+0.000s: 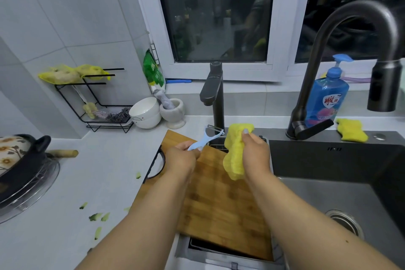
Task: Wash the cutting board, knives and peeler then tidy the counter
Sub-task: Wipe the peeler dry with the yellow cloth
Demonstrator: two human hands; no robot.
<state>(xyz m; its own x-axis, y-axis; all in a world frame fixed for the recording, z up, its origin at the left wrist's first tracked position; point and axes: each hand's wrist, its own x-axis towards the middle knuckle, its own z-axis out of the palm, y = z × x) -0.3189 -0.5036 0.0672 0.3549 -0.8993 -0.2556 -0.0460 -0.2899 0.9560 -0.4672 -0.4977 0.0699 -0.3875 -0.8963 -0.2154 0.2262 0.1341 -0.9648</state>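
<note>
The pot point(19, 160) runs off the left edge; the cutting board point(219, 199) perhaps hides a basin.

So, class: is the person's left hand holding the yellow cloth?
No: the left hand grips the blue peeler, while the right hand holds the yellow cloth.

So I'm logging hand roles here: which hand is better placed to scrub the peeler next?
Probably the right hand: it already holds the yellow cloth beside the peeler, whose handle the left hand grips above the cutting board.
</note>
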